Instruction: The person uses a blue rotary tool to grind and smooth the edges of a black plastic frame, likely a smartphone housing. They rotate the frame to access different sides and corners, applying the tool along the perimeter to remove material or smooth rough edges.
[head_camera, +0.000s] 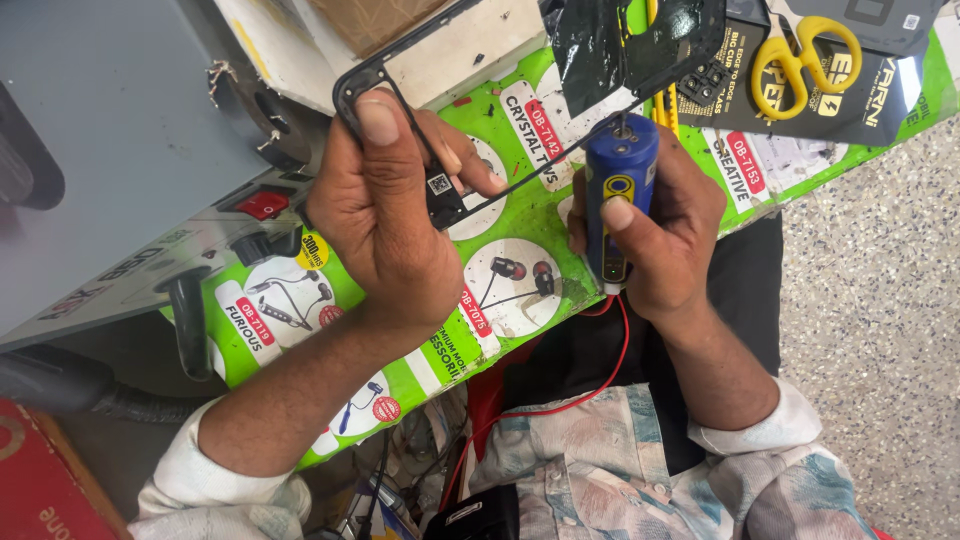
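The left hand (385, 215) gripped a thin black phone frame (440, 130), with the thumb pressed on its upper corner and the fingers closed around its side bar. The frame was held tilted above the green printed mat (520, 230). The right hand (660, 235) was closed around a blue rotary tool (618, 195), held upright, and its tip was touching the frame's far edge. A red wire (610, 370) ran from the tool's bottom toward the person's lap. Yellow scissors (805, 55) lay on dark boxes (860, 100) near the mat's far end. A grey machine (110, 140) with a red switch (263, 205) stood just beside the left hand.
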